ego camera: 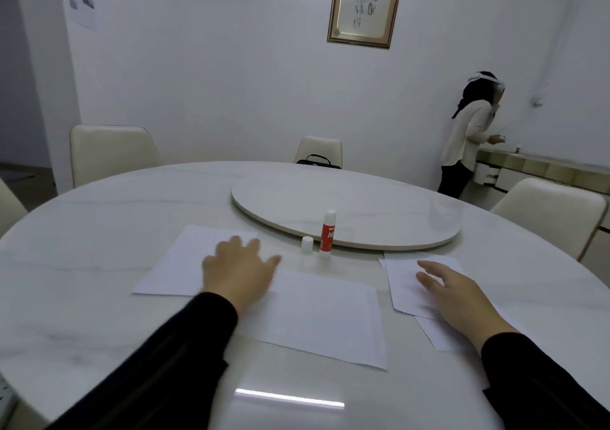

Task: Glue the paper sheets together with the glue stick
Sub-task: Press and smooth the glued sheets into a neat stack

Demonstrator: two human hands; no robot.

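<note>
Your left hand (239,271) lies flat, grip released, on the overlapping paper sheets (317,317). Your right hand (462,297) rests open on the smaller sheets (404,292) at 3 o'clock. The uncapped glue stick (327,231) stands at 12 o'clock on the table (99,225), its cap (307,245) just beside.

Flat hands (239,273) on paper sheets (317,317)

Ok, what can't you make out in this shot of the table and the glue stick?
- Head view: left hand is motion-blurred, contact with the white paper sheet unclear.
- Red-and-white glue stick: label too small to read.
- Right-side white paper sheets: right hand covers them, count unclear.
</note>
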